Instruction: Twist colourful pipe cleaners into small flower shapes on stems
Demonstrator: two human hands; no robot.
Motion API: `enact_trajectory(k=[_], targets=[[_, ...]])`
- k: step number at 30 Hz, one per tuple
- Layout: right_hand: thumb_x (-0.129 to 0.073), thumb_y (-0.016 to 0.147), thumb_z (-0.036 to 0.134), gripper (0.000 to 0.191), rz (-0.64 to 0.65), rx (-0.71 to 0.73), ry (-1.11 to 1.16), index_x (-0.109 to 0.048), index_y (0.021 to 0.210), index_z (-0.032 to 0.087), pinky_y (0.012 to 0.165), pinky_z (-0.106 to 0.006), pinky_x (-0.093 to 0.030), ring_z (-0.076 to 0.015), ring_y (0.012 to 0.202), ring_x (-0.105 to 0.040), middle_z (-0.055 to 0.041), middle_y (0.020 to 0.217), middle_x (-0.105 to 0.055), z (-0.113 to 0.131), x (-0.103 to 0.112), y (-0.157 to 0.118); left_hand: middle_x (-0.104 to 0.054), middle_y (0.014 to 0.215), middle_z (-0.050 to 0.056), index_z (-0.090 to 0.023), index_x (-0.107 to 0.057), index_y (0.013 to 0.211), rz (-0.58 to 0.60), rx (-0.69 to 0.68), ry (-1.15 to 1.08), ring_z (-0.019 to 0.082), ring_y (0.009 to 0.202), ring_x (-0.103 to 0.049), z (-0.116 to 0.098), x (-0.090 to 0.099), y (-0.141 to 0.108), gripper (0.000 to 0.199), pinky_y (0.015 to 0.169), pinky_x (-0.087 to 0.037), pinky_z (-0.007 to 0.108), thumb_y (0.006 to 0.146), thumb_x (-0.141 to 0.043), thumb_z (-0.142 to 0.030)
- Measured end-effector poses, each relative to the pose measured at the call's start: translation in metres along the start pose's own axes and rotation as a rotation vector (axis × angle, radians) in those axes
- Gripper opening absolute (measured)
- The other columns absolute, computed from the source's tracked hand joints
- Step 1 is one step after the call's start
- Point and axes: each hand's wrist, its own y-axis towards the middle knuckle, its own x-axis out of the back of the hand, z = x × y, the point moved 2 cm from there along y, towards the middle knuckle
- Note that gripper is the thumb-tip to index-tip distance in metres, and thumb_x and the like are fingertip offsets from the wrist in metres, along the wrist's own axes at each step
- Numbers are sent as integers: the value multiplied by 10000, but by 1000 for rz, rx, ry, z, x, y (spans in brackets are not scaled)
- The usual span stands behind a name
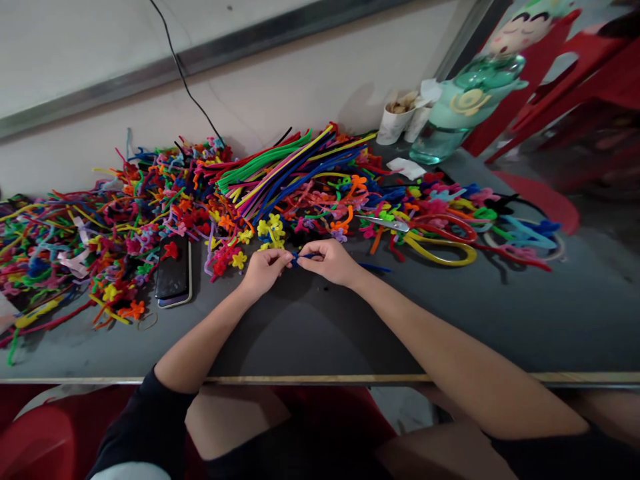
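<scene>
My left hand (267, 269) and my right hand (327, 261) meet over the dark table, just in front of yellow pipe-cleaner flowers (271, 230). Between my fingertips is a small blue pipe cleaner (295, 259), pinched from both sides. A blue end sticks out to the right beyond my right hand and lies low over the table. The exact shape of the blue piece is mostly covered by my fingers.
A long heap of coloured pipe cleaners (185, 180) runs along the wall. Scissors (440, 248) with red and yellow handles lie right. A phone (173, 273) rests left. Paper cups (394, 123) and a green bottle (445, 127) stand at the back right.
</scene>
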Motion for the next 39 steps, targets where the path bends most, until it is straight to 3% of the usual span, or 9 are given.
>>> enact_trajectory(k=[7, 10, 12, 16, 19, 26, 30, 34, 39], targets=[[-606, 667, 391, 252, -31, -66, -33, -639, 656, 141, 509, -247, -262, -69, 493, -339, 31, 527, -464, -2, 0, 2, -639, 645, 17, -135, -668, 774, -31, -123, 189, 72, 479, -478, 5, -1, 2, 325, 474, -386, 198, 857, -558, -429], [-617, 660, 411, 266, -31, -103, -10, -652, 657, 148, 527, -255, -289, -85, 521, -389, 12, 560, -516, -3, 1, 3, -705, 839, 64, -151, -679, 916, -107, -415, 486, 124, 715, -634, -1, 5, 0, 276, 650, -499, 232, 933, -457, -314], [-632, 647, 416, 263, 27, -131, 37, -660, 654, 155, 547, -262, -319, -97, 544, -428, 2, 584, -550, -2, 3, 4, -710, 999, 83, -172, -655, 1076, -88, -676, 738, 141, 885, -664, -6, 11, -2, 293, 761, -519, 252, 959, -393, -230], [-666, 606, 404, 249, 172, -217, 123, -672, 665, 162, 587, -271, -366, -111, 588, -479, -11, 631, -597, 2, 6, 2, -720, 964, 63, -175, -637, 1085, -18, -1142, 1126, 143, 850, -682, -15, 22, -10, 240, 675, -509, 230, 943, -445, -157], [-673, 600, 388, 236, 218, -240, 128, -667, 662, 160, 588, -267, -358, -102, 583, -463, 1, 618, -581, 5, 7, 2, -718, 973, 70, -154, -611, 1090, -13, -1270, 1224, 150, 856, -683, -23, 25, -16, 213, 677, -509, 242, 933, -469, -138], [-674, 628, 410, 277, 291, -175, 36, -662, 684, 139, 537, -244, -281, -71, 537, -370, 33, 565, -503, -2, 7, 2, -720, 938, 45, -194, -626, 1041, 32, -1279, 1304, 126, 792, -668, -28, 20, -21, 207, 610, -457, 216, 938, -453, -148], [-650, 660, 452, 326, 334, -154, -11, -661, 732, 135, 508, -237, -252, -62, 505, -337, 45, 549, -466, -5, 6, 1, -706, 980, 52, -240, -657, 1015, 146, -1069, 1296, 130, 818, -646, -25, 20, -16, 276, 605, -425, 212, 948, -397, -175], [-626, 679, 415, 279, 267, -91, -81, -648, 711, 139, 504, -232, -259, -63, 502, -337, 43, 545, -467, -3, 5, 1, -670, 867, 69, -213, -673, 933, 215, -838, 1159, 141, 761, -604, -23, 13, -13, 270, 611, -412, 226, 927, -404, -227], [-596, 693, 309, 171, 11, 55, -269, -646, 660, 149, 515, -235, -297, -80, 504, -395, 20, 528, -499, 8, -1, -5, -587, 701, 44, -173, -634, 775, 23, -540, 791, 145, 664, -536, -18, 0, -12, 155, 595, -379, 247, 828, -509, -248]])
